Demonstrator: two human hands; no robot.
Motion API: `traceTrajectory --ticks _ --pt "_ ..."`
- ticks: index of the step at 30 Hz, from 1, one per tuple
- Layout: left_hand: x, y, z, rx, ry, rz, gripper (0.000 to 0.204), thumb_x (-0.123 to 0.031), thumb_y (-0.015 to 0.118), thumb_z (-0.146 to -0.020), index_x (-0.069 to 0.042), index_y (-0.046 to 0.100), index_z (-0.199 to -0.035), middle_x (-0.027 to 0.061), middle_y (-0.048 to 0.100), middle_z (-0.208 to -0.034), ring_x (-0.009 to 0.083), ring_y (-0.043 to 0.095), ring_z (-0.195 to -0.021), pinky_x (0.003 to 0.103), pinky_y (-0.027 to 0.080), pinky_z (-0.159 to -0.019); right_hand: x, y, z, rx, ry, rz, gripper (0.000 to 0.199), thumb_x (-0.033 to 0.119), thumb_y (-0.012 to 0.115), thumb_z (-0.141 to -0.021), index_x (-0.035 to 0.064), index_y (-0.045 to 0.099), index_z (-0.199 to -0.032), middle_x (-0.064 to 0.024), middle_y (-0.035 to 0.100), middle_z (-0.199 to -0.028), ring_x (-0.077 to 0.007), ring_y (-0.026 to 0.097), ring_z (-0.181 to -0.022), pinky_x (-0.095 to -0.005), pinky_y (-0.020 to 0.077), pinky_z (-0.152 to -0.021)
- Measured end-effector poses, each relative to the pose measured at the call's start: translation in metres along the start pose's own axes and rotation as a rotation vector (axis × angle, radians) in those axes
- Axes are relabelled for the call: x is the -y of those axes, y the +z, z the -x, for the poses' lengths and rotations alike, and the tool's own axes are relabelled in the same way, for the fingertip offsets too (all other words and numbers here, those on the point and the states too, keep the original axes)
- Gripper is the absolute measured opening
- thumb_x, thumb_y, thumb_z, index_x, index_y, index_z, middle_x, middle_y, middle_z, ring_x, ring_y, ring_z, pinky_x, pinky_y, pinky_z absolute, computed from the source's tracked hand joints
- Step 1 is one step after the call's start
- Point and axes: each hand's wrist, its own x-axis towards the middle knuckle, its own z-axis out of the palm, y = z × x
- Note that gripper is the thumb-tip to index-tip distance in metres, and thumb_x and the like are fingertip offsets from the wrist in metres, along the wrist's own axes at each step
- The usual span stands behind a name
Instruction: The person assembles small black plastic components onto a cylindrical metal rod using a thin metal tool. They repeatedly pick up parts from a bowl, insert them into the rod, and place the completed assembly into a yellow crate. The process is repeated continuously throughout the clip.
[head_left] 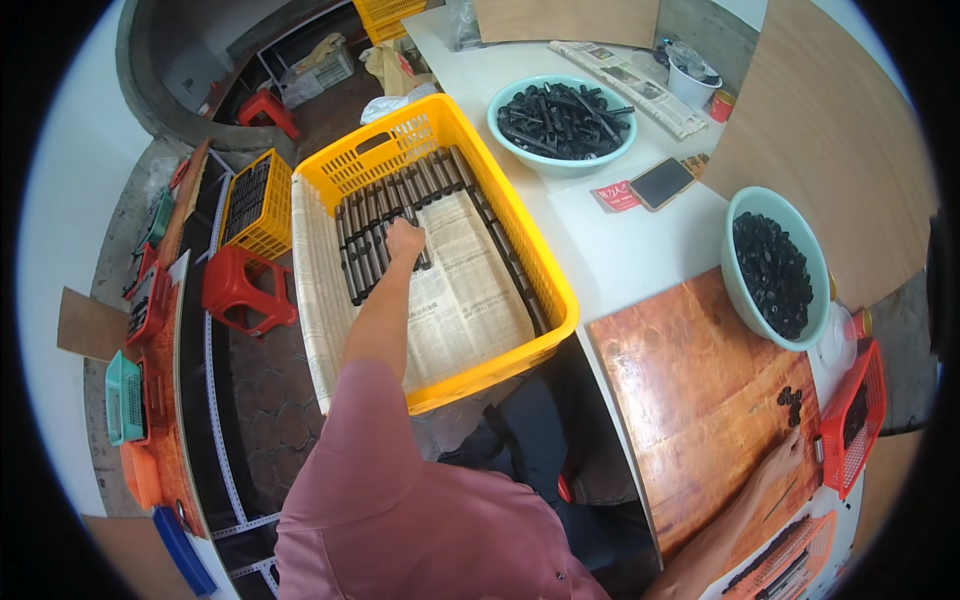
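Note:
My left hand [405, 240] is inside a yellow plastic crate [556, 300], its fingers closed around a dark metal rod [424, 259] at the right end of a row. Similar dark metal rods [362, 250] lie side by side on newspaper [465, 320] that lines the crate. More rods run along the crate's right wall. Far to the right, my right hand [792, 446] is at a wooden board [690, 400], fingers drawn together against a little pile of small black parts [790, 403]. Whatever those fingertips pinch is too small to make out.
Two pale green basins stand on the white table: one of black rod-like pieces [565, 120], one of small black parts [772, 270]. A phone [662, 184] lies between them. Red baskets [853, 420] line the right edge. On the left are a red stool [245, 290] and another yellow crate [262, 205].

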Motion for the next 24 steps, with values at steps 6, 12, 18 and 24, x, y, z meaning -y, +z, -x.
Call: traceTrajectory --ticks 6,12,18,24 --pt "0.005 0.005 0.003 -0.130 0.051 -0.027 0.035 -0.016 0.068 -0.093 0.002 0.060 -0.122 0.0217 0.053 -0.135 0.0401 0.059 -0.119 0.047 0.056 -0.096 0.007 0.000 0.001 -0.004 0.010 0.000 0.046 0.037 0.055 -0.104 -0.0044 0.063 -0.086 -0.0070 0.056 -0.075 -0.0175 0.049 -0.073 -0.0338 0.0410 -0.070" --pt "0.013 -0.007 0.013 -0.200 0.137 -0.079 0.042 -0.030 0.072 -0.092 -0.005 0.063 -0.125 0.0168 0.056 -0.125 0.0364 0.061 -0.114 0.047 0.054 -0.092 0.021 -0.004 0.007 0.010 0.002 0.074 0.048 0.039 0.055 -0.104 -0.0061 0.064 -0.088 -0.0087 0.058 -0.076 -0.0200 0.051 -0.073 -0.0356 0.0421 -0.071" --pt "0.036 -0.033 0.026 -0.259 0.535 -0.188 0.050 -0.035 0.059 -0.099 -0.003 0.053 -0.138 0.0165 0.052 -0.137 0.0350 0.051 -0.126 0.048 0.042 -0.106 0.006 0.001 0.003 -0.038 -0.040 0.034 0.044 0.034 0.056 -0.104 -0.0066 0.063 -0.087 -0.0096 0.057 -0.075 -0.0199 0.049 -0.071 -0.0367 0.0423 -0.068" --pt "0.067 -0.010 0.054 -0.113 0.899 -0.575 0.064 -0.041 0.046 -0.105 -0.004 0.031 -0.154 0.0152 0.026 -0.163 0.0311 0.030 -0.148 0.047 0.027 -0.120 0.014 -0.001 0.001 0.029 0.011 0.102 0.048 0.037 0.056 -0.103 -0.0059 0.063 -0.085 -0.0087 0.057 -0.074 -0.0200 0.049 -0.071 -0.0373 0.0413 -0.068"
